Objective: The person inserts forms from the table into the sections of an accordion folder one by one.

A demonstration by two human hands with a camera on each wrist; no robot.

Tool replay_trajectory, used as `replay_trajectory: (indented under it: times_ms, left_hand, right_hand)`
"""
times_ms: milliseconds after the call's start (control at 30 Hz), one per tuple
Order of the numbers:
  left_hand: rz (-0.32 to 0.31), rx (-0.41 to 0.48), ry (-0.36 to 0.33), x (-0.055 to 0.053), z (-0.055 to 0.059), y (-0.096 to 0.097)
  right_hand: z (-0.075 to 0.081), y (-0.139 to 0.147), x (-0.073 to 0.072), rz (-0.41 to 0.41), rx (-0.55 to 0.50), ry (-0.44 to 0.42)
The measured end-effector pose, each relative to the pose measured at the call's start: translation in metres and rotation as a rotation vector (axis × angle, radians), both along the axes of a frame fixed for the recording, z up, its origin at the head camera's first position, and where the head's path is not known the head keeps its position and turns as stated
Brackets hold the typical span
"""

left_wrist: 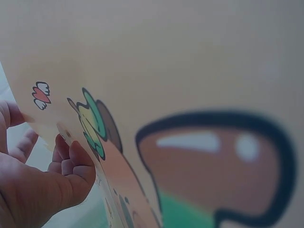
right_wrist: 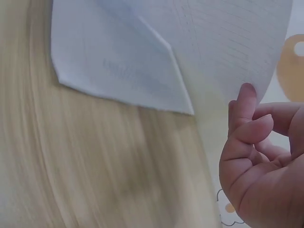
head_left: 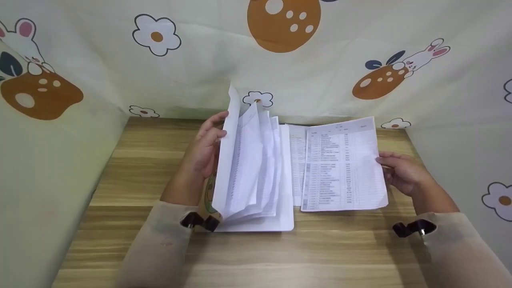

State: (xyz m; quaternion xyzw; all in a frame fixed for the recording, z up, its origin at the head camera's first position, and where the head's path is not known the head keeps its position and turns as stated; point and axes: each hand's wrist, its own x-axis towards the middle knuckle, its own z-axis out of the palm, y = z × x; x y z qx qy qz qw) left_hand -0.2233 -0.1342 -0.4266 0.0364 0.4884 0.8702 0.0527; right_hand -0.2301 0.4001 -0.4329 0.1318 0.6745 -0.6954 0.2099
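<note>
My left hand (head_left: 202,154) holds up the front cover (head_left: 229,156) of a folder or book, white inside. In the left wrist view its outer face (left_wrist: 190,61) is tan with cartoon prints, and the left hand's fingers (left_wrist: 78,159) bend at its edge. Several loose-looking white sheets (head_left: 256,168) fan upright inside, above the white back cover (head_left: 276,223) lying on the table. To the right, my right hand (head_left: 404,172) pinches the outer edge of a printed paper (head_left: 364,172) bearing a table of rows. In the right wrist view, thumb and fingers (right_wrist: 247,133) meet at the paper's edge.
Another printed sheet (head_left: 297,168) lies partly hidden between the folder and the printed paper. All rest on a wood-grain table (head_left: 340,252). A patterned cloth (head_left: 200,68) with flowers and rabbits stands behind and at both sides. Black clips (head_left: 414,229) sit at the wrists.
</note>
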Motion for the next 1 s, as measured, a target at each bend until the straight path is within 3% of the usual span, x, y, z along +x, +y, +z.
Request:
replay_trajectory:
  times_ms: [167, 667, 1000]
  left_hand:
    - [0.001, -0.003, -0.006, 0.001, 0.001, 0.000]
    - [0.004, -0.021, -0.013, 0.000, 0.000, 0.000]
    - [0.003, -0.012, -0.005, 0.001, 0.000, 0.001]
  right_hand:
    - [0.007, -0.002, 0.007, 0.030, -0.109, 0.037]
    - [0.026, -0.015, 0.020, 0.092, -0.220, 0.121]
    - [0.035, -0.031, 0.020, 0.112, -0.283, 0.162]
